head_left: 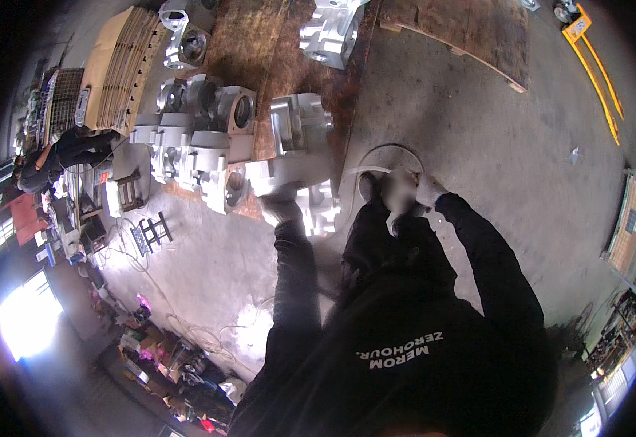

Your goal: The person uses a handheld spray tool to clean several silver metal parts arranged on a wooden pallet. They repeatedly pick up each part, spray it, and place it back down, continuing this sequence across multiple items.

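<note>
Ahead of the left hand (281, 209), which touched a silver casting (289, 173), bored housings (212, 149) crowded a brown board (245, 36). The right hand (429, 191) angled inward; neither hand's grip could be told.

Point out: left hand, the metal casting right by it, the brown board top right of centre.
Left hand (281, 209): head view, middle of the hand.
Metal casting (287, 173): head view, its pale side.
Brown board (471, 35): head view, its flat bare face.

Glare whites out the opening (30, 317) at left, metal castings (219, 151) gleam, and fisheye edges curve into black.
</note>
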Motion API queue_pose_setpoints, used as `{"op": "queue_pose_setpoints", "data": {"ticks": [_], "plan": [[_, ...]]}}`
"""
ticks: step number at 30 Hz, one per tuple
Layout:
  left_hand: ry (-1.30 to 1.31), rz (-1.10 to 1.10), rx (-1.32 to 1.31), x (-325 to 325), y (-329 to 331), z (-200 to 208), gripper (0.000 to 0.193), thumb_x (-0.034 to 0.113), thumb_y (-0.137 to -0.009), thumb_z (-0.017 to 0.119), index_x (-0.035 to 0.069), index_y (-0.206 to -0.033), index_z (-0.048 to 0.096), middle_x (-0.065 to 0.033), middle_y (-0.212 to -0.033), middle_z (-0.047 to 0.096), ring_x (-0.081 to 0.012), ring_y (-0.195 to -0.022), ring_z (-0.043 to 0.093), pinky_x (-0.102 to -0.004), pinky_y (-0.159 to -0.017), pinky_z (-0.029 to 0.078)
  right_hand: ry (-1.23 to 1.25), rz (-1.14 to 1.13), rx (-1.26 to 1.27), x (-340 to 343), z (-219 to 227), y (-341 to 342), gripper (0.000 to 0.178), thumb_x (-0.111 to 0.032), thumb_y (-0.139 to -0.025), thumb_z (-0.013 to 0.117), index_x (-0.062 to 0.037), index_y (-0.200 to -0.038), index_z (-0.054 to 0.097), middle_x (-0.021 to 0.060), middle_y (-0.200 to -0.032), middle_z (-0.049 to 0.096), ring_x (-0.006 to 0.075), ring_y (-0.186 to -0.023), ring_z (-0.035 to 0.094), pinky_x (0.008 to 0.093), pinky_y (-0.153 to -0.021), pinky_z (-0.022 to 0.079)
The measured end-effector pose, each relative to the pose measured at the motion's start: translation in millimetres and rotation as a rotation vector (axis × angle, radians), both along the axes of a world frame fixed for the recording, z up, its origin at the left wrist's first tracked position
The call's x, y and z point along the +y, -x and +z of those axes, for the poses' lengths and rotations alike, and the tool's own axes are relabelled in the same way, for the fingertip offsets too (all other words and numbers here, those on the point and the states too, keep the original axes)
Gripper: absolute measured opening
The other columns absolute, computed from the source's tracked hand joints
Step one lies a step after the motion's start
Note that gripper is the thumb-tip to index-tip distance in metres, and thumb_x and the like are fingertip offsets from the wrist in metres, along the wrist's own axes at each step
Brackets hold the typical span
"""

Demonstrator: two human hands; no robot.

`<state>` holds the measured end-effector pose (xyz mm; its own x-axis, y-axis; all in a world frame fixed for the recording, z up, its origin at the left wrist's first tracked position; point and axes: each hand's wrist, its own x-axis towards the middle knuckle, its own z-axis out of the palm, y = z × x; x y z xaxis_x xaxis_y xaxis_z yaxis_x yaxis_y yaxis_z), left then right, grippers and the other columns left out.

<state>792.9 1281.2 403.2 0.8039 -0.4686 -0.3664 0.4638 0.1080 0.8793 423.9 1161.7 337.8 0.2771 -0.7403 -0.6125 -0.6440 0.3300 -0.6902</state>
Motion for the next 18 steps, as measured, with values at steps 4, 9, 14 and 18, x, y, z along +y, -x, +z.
{"op": "queue_pose_setpoints", "data": {"ticks": [4,9,14,18], "plan": [[0.020,-0.014,-0.145,41,-51,-70,0.025,0.020,-0.085,0.067,-0.005,-0.087,0.063,-0.0112,-0.078,0.065,-0.0187,-0.072,0.060,-0.0378,-0.067,0.051,-0.066,-0.091,-0.194,20,34,2,0.042,-0.041,-0.096,0.059,-0.0014,-0.109,0.065,0.0104,-0.091,0.069,0.0166,-0.082,0.065,0.0313,-0.072,0.053],[0.305,-0.054,0.464,35,-70,-86,0.052,0.034,-0.094,0.038,0.001,-0.130,0.053,-0.0198,-0.127,0.059,-0.0392,-0.113,0.058,-0.0526,-0.098,0.049,-0.076,-0.073,-0.171,38,60,33,0.038,-0.036,-0.098,0.057,-0.0021,-0.115,0.062,0.0073,-0.089,0.068,0.0137,-0.068,0.064,0.0287,-0.059,0.053],[-0.144,-0.299,-0.443,28,-46,-38,0.016,0.016,-0.081,0.071,0.001,-0.080,0.068,-0.0068,-0.075,0.069,-0.0139,-0.067,0.061,-0.0351,-0.061,0.049,-0.053,0.076,-0.161,59,68,46,0.037,-0.036,-0.097,0.058,-0.0026,-0.111,0.065,0.0131,-0.092,0.071,0.0234,-0.079,0.066,0.0366,-0.072,0.052],[-0.866,-0.701,-1.197,29,-36,1,0.024,0.027,-0.087,0.063,0.004,-0.084,0.071,-0.0054,-0.078,0.071,-0.0163,-0.070,0.065,-0.0361,-0.063,0.051,0.171,0.180,-0.148,71,69,63,0.036,-0.035,-0.094,0.061,-0.0032,-0.112,0.064,0.0147,-0.086,0.069,0.0302,-0.078,0.066,0.0386,-0.072,0.052]]}}
